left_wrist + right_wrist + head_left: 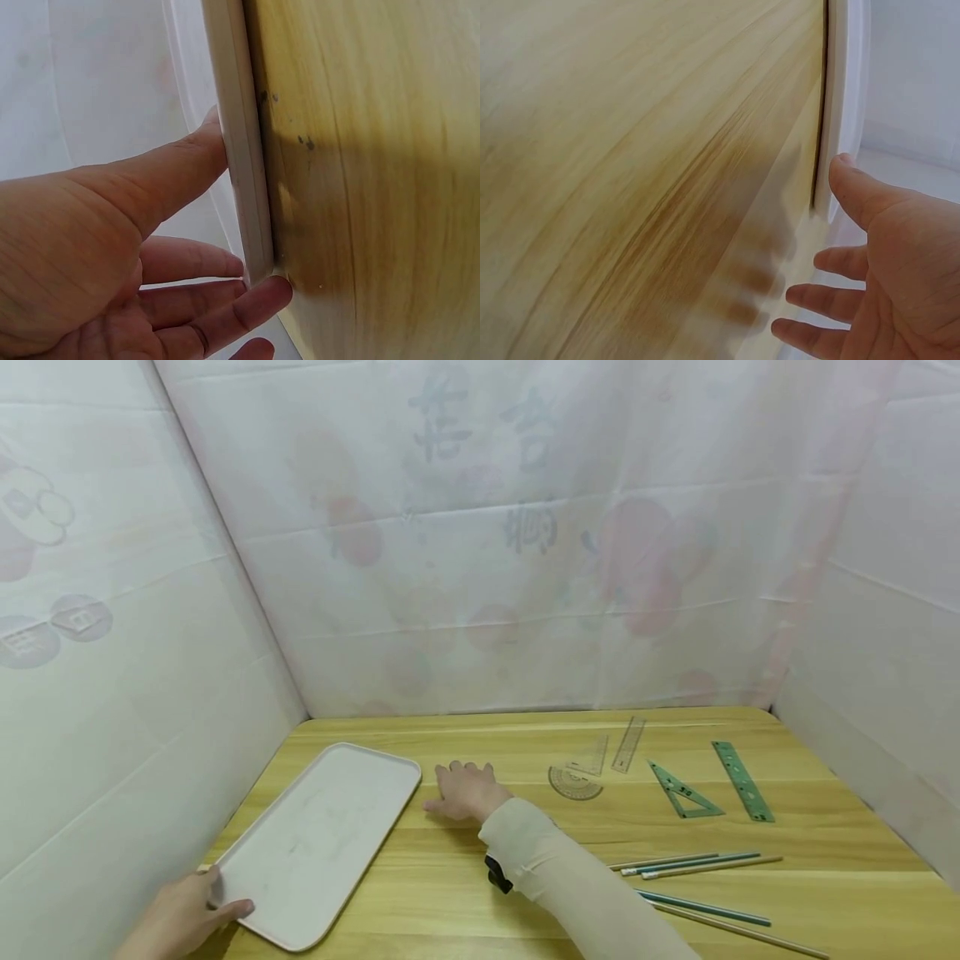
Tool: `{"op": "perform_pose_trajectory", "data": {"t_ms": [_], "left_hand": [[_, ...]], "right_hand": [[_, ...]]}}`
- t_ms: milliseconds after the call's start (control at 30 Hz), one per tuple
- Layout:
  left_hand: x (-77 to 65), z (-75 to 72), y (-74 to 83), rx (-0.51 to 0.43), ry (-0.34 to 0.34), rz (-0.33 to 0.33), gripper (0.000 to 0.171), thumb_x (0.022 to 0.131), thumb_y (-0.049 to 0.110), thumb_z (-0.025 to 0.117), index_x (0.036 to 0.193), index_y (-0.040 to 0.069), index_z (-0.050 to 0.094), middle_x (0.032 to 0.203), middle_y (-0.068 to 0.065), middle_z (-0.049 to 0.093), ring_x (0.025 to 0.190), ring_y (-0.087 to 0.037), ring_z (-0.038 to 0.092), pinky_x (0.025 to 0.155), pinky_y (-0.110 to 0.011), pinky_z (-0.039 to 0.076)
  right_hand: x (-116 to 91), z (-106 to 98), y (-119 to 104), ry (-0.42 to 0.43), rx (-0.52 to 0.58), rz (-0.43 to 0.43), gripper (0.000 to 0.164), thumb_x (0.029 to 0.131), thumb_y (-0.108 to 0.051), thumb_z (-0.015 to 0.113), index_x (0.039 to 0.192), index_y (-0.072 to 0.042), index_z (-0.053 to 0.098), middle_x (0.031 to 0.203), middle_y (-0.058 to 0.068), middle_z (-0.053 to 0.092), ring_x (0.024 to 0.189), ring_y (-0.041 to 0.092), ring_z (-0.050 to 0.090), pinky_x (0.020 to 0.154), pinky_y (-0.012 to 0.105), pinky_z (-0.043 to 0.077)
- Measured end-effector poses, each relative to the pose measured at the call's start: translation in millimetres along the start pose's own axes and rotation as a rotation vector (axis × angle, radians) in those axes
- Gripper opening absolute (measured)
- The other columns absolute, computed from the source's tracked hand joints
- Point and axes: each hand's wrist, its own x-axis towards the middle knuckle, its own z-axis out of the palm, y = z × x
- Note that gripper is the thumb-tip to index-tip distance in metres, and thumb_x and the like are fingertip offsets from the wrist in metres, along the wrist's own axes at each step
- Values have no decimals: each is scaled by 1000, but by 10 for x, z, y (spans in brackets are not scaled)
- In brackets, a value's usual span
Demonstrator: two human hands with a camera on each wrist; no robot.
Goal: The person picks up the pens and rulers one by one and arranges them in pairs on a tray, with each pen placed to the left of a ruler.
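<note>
A white rectangular tray (318, 839) with a low rim lies on the left part of the wooden table. At its near left corner my left hand (178, 912) holds the rim, the thumb over the near edge and the fingers along the side. The left wrist view shows that thumb (184, 169) against the rim and the fingertips at the corner. Just right of the tray's far right corner, my right hand (467, 792) hovers over the table with fingers spread and nothing in them. In the right wrist view its thumb (855, 187) overlaps the tray's edge.
Right of my right hand lie a clear protractor (575, 783), a clear set square (596, 756), a clear ruler (628, 745), a green set square (686, 793) and a green ruler (742, 781). Several pencils (705, 906) lie nearer, beside my right forearm. Fabric walls (465, 635) enclose the table.
</note>
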Motion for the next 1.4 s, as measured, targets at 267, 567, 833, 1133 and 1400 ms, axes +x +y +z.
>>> {"op": "perform_pose_trajectory", "data": {"t_ms": [267,567,833,1133,1400], "left_hand": [[-1,-15,13,3,10,43,96,92,53,81,127,-30,50,112,-39,69,106,-51,70,92,-62,59],[27,-28,78,-22,-25,26,106,86,55,85,138,-30,45,133,-48,58,120,-57,64,101,-66,55],[59,-40,124,-36,-61,-5,112,82,57,87,142,-27,45,139,-47,56,125,-58,60,104,-67,53],[46,-49,190,-39,-41,36,100,84,45,90,139,-28,48,137,-47,58,123,-56,63,104,-67,53],[63,-41,268,-48,-28,69,94,84,41,91,137,-26,52,136,-44,61,123,-53,65,105,-66,53]], "right_hand": [[15,7,23,11,-1,-24,73,106,-58,60,163,-15,46,163,11,54,150,36,51,125,65,38],[-20,23,46,44,-81,-74,60,105,-54,64,150,-15,59,151,9,64,138,34,61,118,61,47],[-58,20,99,86,-96,-104,57,104,-49,69,150,-17,62,147,6,67,135,34,63,117,63,47],[-141,9,187,155,-118,-171,24,98,-44,78,105,-20,77,112,-2,77,113,29,72,116,66,47],[-214,28,284,192,-102,-220,28,96,-36,82,79,-23,65,81,-10,66,86,17,69,115,68,48]]}}
